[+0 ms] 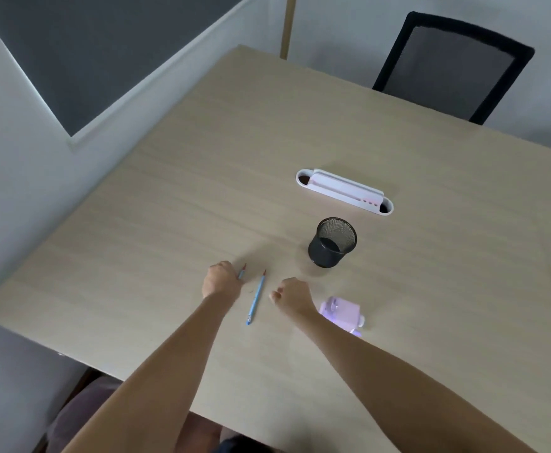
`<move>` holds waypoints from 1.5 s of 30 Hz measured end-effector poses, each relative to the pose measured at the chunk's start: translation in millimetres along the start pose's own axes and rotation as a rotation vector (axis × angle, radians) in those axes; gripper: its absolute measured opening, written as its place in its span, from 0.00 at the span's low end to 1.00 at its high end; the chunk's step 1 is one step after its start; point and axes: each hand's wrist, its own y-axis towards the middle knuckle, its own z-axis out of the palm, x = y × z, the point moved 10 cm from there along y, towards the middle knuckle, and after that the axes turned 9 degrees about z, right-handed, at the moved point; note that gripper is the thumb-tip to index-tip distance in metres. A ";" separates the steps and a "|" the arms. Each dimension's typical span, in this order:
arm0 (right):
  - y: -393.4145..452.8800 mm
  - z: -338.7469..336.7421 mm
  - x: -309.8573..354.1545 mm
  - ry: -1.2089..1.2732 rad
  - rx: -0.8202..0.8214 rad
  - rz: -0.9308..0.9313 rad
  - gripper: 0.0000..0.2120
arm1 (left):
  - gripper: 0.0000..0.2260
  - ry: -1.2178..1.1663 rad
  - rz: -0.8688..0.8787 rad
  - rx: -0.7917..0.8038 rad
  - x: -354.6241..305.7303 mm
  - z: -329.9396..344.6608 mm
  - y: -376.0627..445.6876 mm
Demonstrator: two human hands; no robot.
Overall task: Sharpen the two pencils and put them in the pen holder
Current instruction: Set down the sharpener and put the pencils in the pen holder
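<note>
One broad wooden counter (169, 197) carries everything, with a black mesh-backed chair (454, 65) at its far edge. Next in size, a long white tray (342, 191) lies toward the far side, and just nearer sits the black mesh pen holder (333, 242), upright and with no pencil in it. A lilac sharpener (344, 313) rests on the counter just beside the right wrist. The left hand (220, 280) is curled over the lower part of one pencil (242, 272), whose reddish tip pokes out beyond the knuckles; whether the fingers actually grip it cannot be told. The right hand (292, 295) is curled into a loose fist holding nothing. Between the two hands lies the second blue pencil (256, 298), flat on the counter, tip pointing away.
</note>
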 end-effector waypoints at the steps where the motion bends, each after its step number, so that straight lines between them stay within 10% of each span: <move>1: 5.2 2.7 3.6 0.028 0.006 0.023 0.09 | 0.12 0.030 0.013 0.017 -0.2 1.8 0.6; 13: 29.4 -0.9 15.7 0.124 0.123 0.060 0.05 | 0.06 -0.164 0.203 -0.158 -15.8 -53.6 -7.3; 23: -0.3 -235.7 -81.9 0.662 -0.733 -0.058 0.05 | 0.03 -0.701 0.559 -0.347 -197.4 -87.0 17.7; 45: 54.0 -164.8 -107.4 0.085 -0.609 0.165 0.09 | 0.04 0.086 0.307 -0.249 -221.2 13.9 23.0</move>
